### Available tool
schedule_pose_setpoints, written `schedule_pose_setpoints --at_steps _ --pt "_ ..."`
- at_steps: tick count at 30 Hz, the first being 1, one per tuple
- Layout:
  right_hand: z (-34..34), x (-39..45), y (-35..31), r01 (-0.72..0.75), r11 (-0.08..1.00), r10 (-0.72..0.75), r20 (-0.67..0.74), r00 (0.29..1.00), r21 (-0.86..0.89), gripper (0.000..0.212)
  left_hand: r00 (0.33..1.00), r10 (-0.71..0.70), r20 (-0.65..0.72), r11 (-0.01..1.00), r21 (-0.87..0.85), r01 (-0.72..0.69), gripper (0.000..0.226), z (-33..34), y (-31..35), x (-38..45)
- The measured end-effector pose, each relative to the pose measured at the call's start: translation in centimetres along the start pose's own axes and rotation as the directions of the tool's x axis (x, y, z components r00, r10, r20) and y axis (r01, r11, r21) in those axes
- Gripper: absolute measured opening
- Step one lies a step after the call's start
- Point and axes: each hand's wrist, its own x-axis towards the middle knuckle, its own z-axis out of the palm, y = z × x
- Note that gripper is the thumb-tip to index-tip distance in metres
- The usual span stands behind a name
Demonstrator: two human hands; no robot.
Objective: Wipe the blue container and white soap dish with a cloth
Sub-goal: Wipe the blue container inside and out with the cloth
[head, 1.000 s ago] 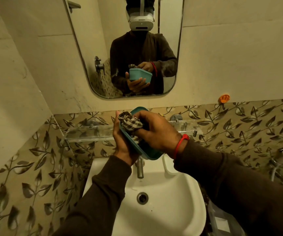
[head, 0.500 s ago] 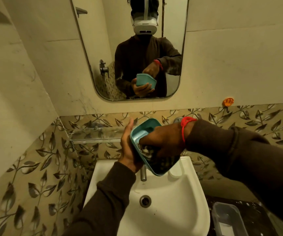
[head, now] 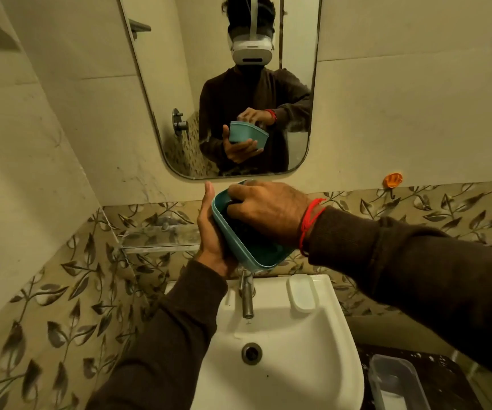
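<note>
My left hand (head: 210,235) grips the blue container (head: 236,244) from its outer left side and holds it tilted above the basin, mouth facing right. My right hand (head: 264,213) reaches into the container with fingers curled down inside. The checked cloth is almost wholly hidden under that hand; only a dark patch (head: 240,229) shows inside the container. The white soap dish (head: 302,292) lies on the basin's back right ledge, below and right of the container, untouched.
A white wash basin (head: 313,359) with a steel tap (head: 246,297) sits directly below. A glass shelf (head: 159,236) runs along the left wall, a mirror (head: 162,93) hangs above, and a clear plastic box (head: 397,383) stands low right. An orange hook (head: 392,179) is on the wall.
The cloth, bunched at the container's rim a second ago, has gone down inside under my right hand. My right hand moved toward the container's upper end, and the container rose slightly.
</note>
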Motion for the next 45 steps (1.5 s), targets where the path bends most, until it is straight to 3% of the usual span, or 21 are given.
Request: schedule_pose_setpoints --at_steps 4,8,11,13,14,16,19,20,22,24,26,28,30,31,36,40,43,45 --pt "1.1 -0.5 -1.0 -0.071 0.995 0.062 0.117 0.991 0.070 0.038 0.996 0.089 -0.015 0.993 0.076 -0.087 0.075 -0.7 1.9 0.5" --pt "1.5 -0.2 -0.9 -0.176 0.965 0.119 0.275 0.954 0.196 0.035 0.997 0.080 -0.024 0.991 0.112 -0.077 0.077 -0.8 1.6 0.6" --pt "1.4 0.0 -0.9 -0.350 0.811 0.190 0.354 0.916 0.470 0.035 0.998 0.060 -0.002 0.996 0.064 -0.060 0.084 -1.5 1.4 0.7" --pt "1.3 -0.2 -0.9 -0.450 0.629 0.253 0.381 0.889 0.634 0.039 0.997 0.068 0.041 0.998 0.012 -0.068 0.085 -1.8 1.3 0.6" --pt "1.3 -0.3 -1.0 -0.486 0.477 0.277 0.400 0.874 0.732 0.040 0.995 0.085 0.045 0.996 -0.021 -0.084 0.084 -2.1 1.2 0.7" --pt "1.1 -0.3 -1.2 -0.454 0.044 0.281 0.425 0.861 0.890 0.037 0.989 0.145 0.018 0.986 -0.088 -0.143 0.083 -2.5 0.8 0.9" --pt "1.0 -0.3 -0.4 -0.200 -0.453 0.311 0.365 0.878 0.869 0.041 0.971 0.237 -0.009 0.961 -0.142 -0.236 0.090 -2.8 0.7 1.0" --pt "1.0 -0.2 0.2 -0.093 -0.573 0.325 0.330 0.886 0.814 0.044 0.963 0.269 -0.022 0.955 -0.124 -0.269 0.092 -3.1 0.7 1.1" --pt "0.7 -0.4 1.7 0.100 -0.715 0.373 0.257 0.892 0.692 0.050 0.941 0.316 -0.123 0.940 -0.096 -0.328 0.086 -3.8 0.8 1.2" --pt "0.6 -0.9 3.4 0.226 -0.749 0.456 0.237 0.858 0.623 0.051 0.911 0.351 -0.218 0.923 -0.085 -0.376 0.078 -4.6 1.1 1.2" --pt "1.3 -1.5 4.9 0.255 -0.707 0.546 0.280 0.790 0.660 0.048 0.894 0.366 -0.259 0.917 -0.063 -0.394 0.076 -5.5 1.4 1.1" --pt "2.5 -2.1 5.8 0.144 -0.604 0.640 0.370 0.673 0.784 0.045 0.882 0.372 -0.290 0.911 -0.067 -0.407 0.076 -6.2 1.7 0.9" --pt "3.9 -2.4 5.7 -0.088 -0.463 0.723 0.433 0.538 0.882 0.039 0.875 0.381 -0.298 0.904 -0.078 -0.420 0.072 -6.7 1.9 0.9" --pt "4.5 -2.4 5.3 -0.177 -0.413 0.734 0.442 0.515 0.893 0.037 0.875 0.376 -0.305 0.904 -0.086 -0.418 0.068 -6.8 1.9 0.8" --pt "6.6 -1.1 1.8 -0.357 -0.375 0.629 0.518 0.580 0.855 0.032 0.890 0.344 -0.301 0.917 -0.097 -0.387 0.052 -7.2 1.7 1.1" --pt "7.8 0.8 0.5 -0.336 -0.337 0.590 0.476 0.652 0.879 0.029 0.911 0.309 -0.273 0.937 -0.079 -0.341 0.056 -7.6 1.6 1.5" --pt "8.9 1.5 0.6 -0.324 -0.309 0.631 0.448 0.634 0.894 0.025 0.892 0.340 -0.299 0.935 0.009 -0.354 0.064 -9.1 2.1 2.2" --pt "9.6 2.0 0.8 -0.336 -0.284 0.657 0.437 0.614 0.898 0.023 0.878 0.392 -0.276 0.920 0.142 -0.366 0.052 -10.4 2.6 2.6"
